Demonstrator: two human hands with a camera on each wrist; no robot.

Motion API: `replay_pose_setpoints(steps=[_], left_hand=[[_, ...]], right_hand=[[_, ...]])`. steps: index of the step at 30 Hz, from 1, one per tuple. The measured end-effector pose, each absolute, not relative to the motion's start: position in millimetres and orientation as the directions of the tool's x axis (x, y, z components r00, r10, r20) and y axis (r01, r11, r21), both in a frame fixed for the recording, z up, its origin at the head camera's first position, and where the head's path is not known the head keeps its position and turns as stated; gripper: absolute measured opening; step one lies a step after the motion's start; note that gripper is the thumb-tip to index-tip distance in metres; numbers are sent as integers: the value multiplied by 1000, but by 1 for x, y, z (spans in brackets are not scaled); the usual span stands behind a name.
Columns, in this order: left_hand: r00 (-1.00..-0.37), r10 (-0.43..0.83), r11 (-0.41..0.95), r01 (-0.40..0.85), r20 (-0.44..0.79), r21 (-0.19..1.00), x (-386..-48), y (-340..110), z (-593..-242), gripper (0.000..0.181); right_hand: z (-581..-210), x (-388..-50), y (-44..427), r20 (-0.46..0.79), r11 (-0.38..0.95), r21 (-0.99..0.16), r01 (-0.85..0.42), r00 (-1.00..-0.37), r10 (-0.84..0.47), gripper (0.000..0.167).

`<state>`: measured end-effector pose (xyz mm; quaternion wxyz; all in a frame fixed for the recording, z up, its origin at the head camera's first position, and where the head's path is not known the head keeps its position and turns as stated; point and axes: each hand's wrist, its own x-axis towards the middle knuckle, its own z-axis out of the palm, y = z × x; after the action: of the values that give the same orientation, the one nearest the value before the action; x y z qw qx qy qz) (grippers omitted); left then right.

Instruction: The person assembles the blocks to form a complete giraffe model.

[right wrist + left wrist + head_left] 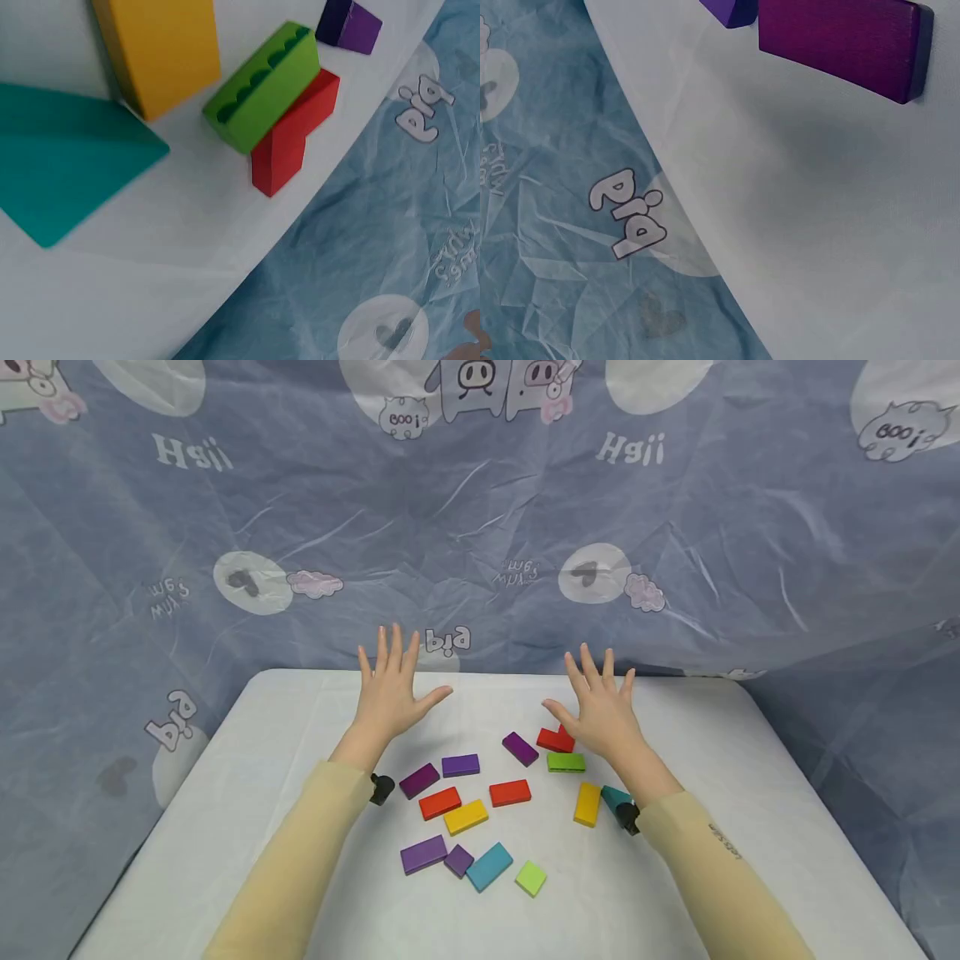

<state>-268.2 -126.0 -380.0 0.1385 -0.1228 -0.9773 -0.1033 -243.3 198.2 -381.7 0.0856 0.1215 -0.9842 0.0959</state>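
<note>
left hand [386, 697] and right hand [606, 714] both have a wide-splayed, totally empty grip, while blocks [510, 792] lie scattered on the bench [300, 710], mostly between the arms [300, 852], i guess for easy reach

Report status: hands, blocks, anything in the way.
Left hand, right hand: open, fingers spread, holding nothing. Red L-shaped block nearest right hand, untouched. Teal angular block partly hidden behind black wrist camera in head view.
</note>
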Motion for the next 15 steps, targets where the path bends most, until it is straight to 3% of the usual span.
replay_pose_setpoints(steps=[15], left_hand=[[-925, 288, 939, 324, 248, 119, -245, -121, -398, 102]], right_hand=[[-412, -221, 187, 179, 927, -201, -316, -942, -283, 84]])
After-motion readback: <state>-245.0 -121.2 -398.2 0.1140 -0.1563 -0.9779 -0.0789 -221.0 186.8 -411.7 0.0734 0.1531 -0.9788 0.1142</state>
